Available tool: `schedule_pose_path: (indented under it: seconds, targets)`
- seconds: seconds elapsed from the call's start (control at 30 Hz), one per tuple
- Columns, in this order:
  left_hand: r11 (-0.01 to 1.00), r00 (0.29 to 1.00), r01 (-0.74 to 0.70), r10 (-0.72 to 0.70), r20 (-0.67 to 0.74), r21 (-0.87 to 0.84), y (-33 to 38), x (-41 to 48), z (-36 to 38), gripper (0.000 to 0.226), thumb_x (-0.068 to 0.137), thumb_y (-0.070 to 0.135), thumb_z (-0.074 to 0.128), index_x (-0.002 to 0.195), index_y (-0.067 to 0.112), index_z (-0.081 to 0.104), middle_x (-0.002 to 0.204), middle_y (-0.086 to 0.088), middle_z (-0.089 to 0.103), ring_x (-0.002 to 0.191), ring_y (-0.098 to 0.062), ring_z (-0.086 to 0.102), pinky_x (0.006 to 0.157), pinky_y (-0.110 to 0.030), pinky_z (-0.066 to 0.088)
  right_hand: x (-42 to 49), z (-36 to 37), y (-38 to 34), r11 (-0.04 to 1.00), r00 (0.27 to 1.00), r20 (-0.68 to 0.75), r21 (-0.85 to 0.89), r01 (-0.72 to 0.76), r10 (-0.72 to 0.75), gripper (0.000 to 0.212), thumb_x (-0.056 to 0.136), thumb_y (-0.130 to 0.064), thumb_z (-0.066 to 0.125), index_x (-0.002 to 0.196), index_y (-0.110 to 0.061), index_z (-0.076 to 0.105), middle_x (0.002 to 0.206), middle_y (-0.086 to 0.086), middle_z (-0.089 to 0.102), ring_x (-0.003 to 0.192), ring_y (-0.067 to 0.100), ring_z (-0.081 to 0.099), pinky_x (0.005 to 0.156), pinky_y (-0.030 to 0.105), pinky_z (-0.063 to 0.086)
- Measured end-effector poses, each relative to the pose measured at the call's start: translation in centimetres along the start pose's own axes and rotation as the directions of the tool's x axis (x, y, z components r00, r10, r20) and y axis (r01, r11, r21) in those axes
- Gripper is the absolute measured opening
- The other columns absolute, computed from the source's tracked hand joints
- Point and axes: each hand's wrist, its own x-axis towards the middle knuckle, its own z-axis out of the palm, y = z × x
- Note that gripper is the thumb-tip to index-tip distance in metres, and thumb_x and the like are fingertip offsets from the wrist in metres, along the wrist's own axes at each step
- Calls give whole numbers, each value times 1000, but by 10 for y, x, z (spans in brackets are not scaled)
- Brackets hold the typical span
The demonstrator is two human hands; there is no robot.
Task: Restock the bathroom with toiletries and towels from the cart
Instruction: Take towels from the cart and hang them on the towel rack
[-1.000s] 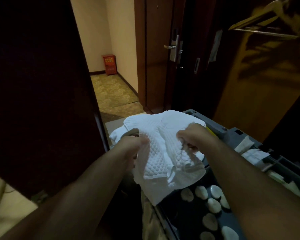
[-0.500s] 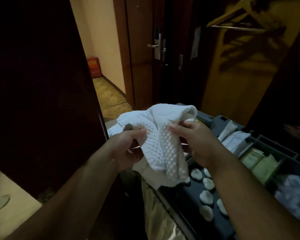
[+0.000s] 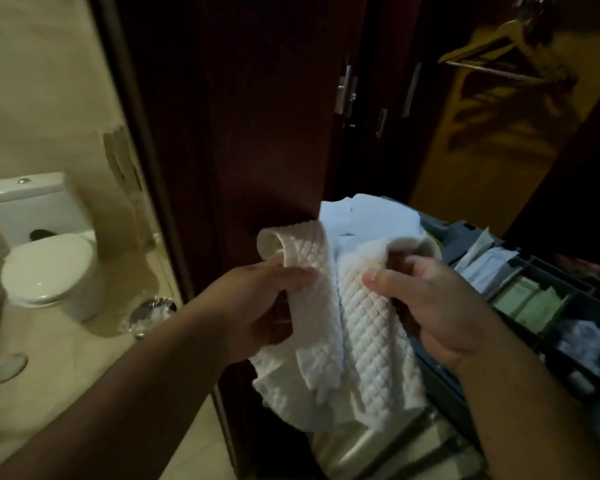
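I hold a white quilted towel [image 3: 357, 327] in both hands, in front of me at chest height. My left hand [image 3: 257, 303] grips its left fold, thumb on top. My right hand [image 3: 433, 306] pinches the right fold with thumb and curled fingers. The towel hangs down between my hands. Behind it, more white linen [image 3: 364, 216] lies on top of the grey cart [image 3: 465, 233] at the right. The cart's tray compartments hold green sachets [image 3: 530, 303] and white packets [image 3: 485, 265].
The bathroom opens at the left: a white toilet [image 3: 45, 251] with its lid down, a lined waste bin [image 3: 151, 315] beside it, beige tile floor. A dark wooden door panel [image 3: 243, 126] stands straight ahead. A closet with hangers [image 3: 492, 53] is at the upper right.
The view has swung left, from the corridor to the bathroom doorway. Both hands have lifted the towel off the cart and gathered it into two folds, closer to me.
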Motion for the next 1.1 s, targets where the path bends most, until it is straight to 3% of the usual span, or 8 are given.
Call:
schedule_pose_path:
  seconds: [0.13,0.23,0.37,0.53,0.63,0.8,0.97,1.1]
  targets:
    - [999,999,54,-54,4,2,-11,-38,-61,38,76,15,74,113,4,70,115,-24,69,109,-40,67,100,-53,51,-19,60,17,998,996,71,-26,-56,58,13,91,-8,65,103,-5,72,97,12,77,93,25,74,79,38,59]
    - [998,998,62,-62,-11,18,-19,-63,-111,25,83,14,69,107,10,75,113,-20,72,110,-40,66,101,-56,49,-27,110,31,996,985,150,-33,-84,88,16,92,-8,64,105,-13,73,100,5,78,95,19,74,82,37,58]
    - [997,992,56,-49,-120,52,-36,-96,-174,21,90,17,66,109,19,75,107,-10,75,100,-31,72,94,-52,55,-36,177,57,993,973,207,-80,-92,107,20,89,-17,73,108,-14,74,104,3,78,100,20,73,91,42,57]
    - [1000,957,23,-23,-289,-4,-51,-129,-247,24,92,15,64,114,21,72,109,-12,74,105,-36,69,97,-58,51,-37,271,80,977,968,234,-209,-36,85,16,87,-27,75,101,-20,74,95,-6,78,93,12,74,90,43,58]
    - [995,912,-47,7,-410,-88,-50,-145,-283,25,91,12,66,114,20,70,103,-12,76,96,-33,73,82,-48,59,-20,318,79,981,947,299,-182,-62,115,27,85,-34,75,107,-20,72,98,-4,78,94,17,74,88,45,59]
    - [964,795,-185,32,-605,-192,-49,-159,-332,22,91,8,63,109,19,68,99,-10,73,86,-27,70,62,-36,58,20,382,71,975,829,514,-134,-176,220,15,93,-12,67,107,-8,73,94,9,78,88,24,76,76,38,61]
    - [939,643,-271,11,-766,-214,-41,-175,-377,21,93,15,63,114,14,67,112,-16,71,103,-35,68,89,-48,57,50,456,78,948,725,621,-109,-299,300,22,92,-9,66,114,-5,69,105,18,75,97,34,73,88,51,59]
    - [935,548,-309,25,-836,-175,-16,-184,-406,23,92,15,64,114,12,68,110,-19,72,102,-36,69,91,-51,56,73,503,61,898,589,724,-97,-428,359,23,91,-11,67,112,-2,67,92,17,76,80,30,73,65,39,60]
